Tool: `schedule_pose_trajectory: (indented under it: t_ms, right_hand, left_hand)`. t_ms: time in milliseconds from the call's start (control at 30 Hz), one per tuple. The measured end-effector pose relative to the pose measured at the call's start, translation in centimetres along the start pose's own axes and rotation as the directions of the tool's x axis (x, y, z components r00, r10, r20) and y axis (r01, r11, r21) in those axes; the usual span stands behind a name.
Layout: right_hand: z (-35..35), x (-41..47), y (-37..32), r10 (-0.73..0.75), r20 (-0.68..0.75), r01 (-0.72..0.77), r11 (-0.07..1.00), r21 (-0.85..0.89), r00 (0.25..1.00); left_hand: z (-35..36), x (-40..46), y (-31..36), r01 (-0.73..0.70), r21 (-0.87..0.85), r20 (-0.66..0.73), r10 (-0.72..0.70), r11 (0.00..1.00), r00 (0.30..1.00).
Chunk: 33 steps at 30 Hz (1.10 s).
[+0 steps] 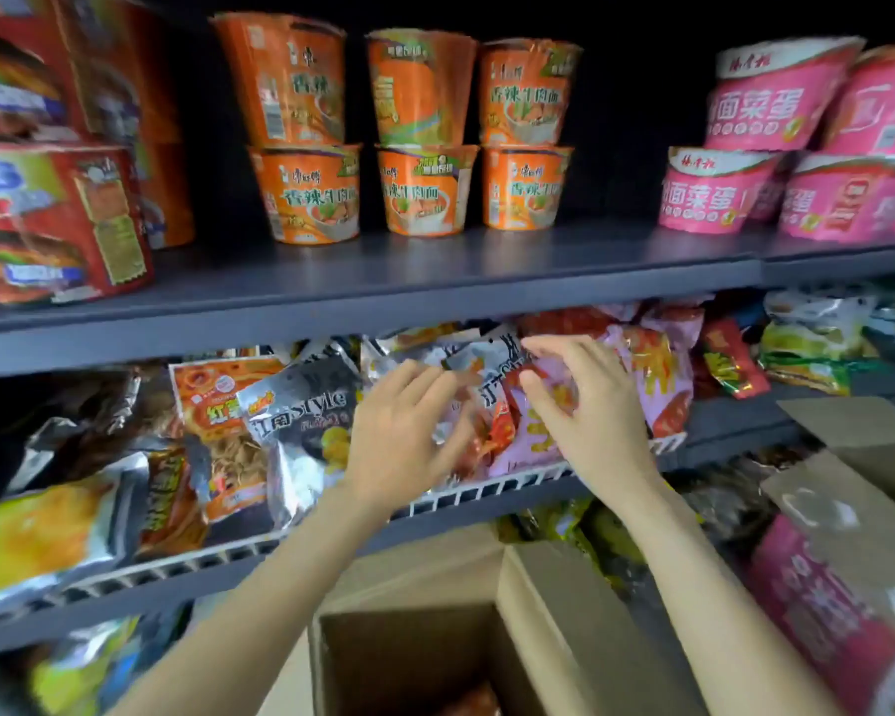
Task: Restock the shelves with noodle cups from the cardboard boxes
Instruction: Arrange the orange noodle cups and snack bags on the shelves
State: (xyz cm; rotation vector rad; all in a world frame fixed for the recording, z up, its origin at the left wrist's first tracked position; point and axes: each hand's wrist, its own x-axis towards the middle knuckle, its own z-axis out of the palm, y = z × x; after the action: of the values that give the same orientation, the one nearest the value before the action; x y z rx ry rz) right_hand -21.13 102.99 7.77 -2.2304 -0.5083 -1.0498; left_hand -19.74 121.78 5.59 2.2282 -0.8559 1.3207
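Both hands empty, left hand (pixel 399 431) and right hand (pixel 585 405) half-curled over the snack bags (pixel 492 405), and one careless nudge could spill them over the rail (pixel 487 490).

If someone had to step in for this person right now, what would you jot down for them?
Left hand: open, fingers relaxed at the snack bags on the middle shelf, holding nothing.
Right hand: open, fingers loosely curved over a pink snack bag, not clearly gripping.
Orange noodle cups: six on the dark upper shelf, stacked two high in three columns.
Pink noodle bowls: stacked at the shelf's right end.
Open brown cardboard box: below the hands; contents hard to see.
Left: the shelf has bare gaps between the cup groups; neither hand holds a cup.
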Motion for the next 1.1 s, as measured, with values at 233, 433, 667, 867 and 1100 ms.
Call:
schedule_pose_trajectory:
  t_ms: [233,433,667,867,1100]
  right_hand:
    - [4.5,-17.4,-2.0,0.165,0.588,-0.21,0.978,0.009,0.792]
    - [9.9,-24.8,-1.1,0.203,0.974,0.206,0.953,-0.221,0.103]
    - [11.6,-30.7,2.9,0.197,0.945,0.467,0.882,-0.055,-0.261]
    - [10.7,-29.3,1.6,0.25,0.881,0.5,0.866,-0.019,-0.401]
    - [6.9,-23.2,0.1,0.241,0.962,0.379,0.884,-0.273,0.129]
  left_hand:
    - [-3.5,-17.4,0.4,0.428,-0.012,0.638,-0.323,0.903,0.699]
    - [-4.2,-23.9,0.9,0.337,0.1,0.745,-0.295,0.936,0.598]
    - [-3.8,-25.0,1.4,0.445,0.048,0.663,-0.362,0.894,0.656]
    - [-3.7,-24.9,1.7,0.364,0.101,0.654,-0.337,0.926,0.677]
    - [-3.3,-20.7,5.4,0.208,0.082,0.97,-0.126,0.975,0.209]
